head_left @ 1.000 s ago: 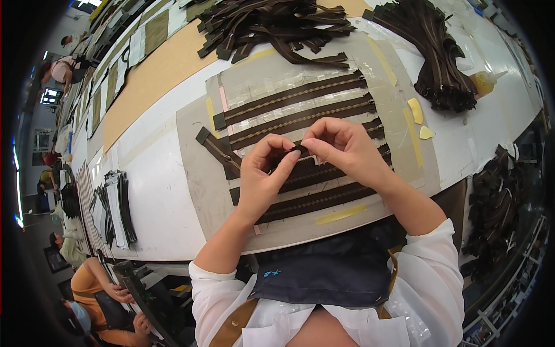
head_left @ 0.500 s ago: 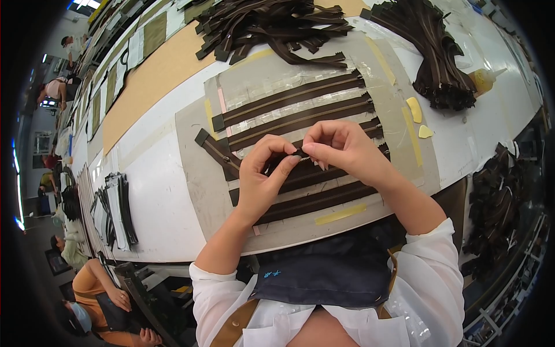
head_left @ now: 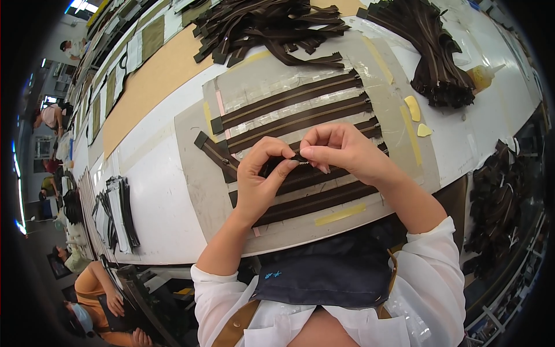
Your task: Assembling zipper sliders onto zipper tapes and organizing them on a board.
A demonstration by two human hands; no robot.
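Observation:
Both my hands meet over a grey board [head_left: 188, 156] on the white table. Between thumb and fingers, my left hand [head_left: 261, 173] pinches a dark brown zipper [head_left: 215, 151] whose loose end slants off to the left. My right hand [head_left: 341, 150] is closed in a pinch on the same zipper's end, right beside the left fingertips. The exact bit between the fingers is small and partly hidden. Several brown zippers with brass-coloured teeth lie in rows on the board, such as the top zipper [head_left: 289, 99] and the nearest zipper [head_left: 312, 203], below my hands.
A heap of brown zippers [head_left: 272, 29] lies beyond the board, and a zipper bundle [head_left: 439, 58] at the far right by a yellowish squeeze bottle [head_left: 484, 77]. Two yellow chalk pieces [head_left: 413, 109] rest right of the rows. Fabric strips [head_left: 120, 214] lie left. A co-worker [head_left: 98, 295] sits lower left.
My fingertips have drawn slightly closer together on the zipper, with less of its end showing. Otherwise the hands and the rows of zippers stay nearly where they were.

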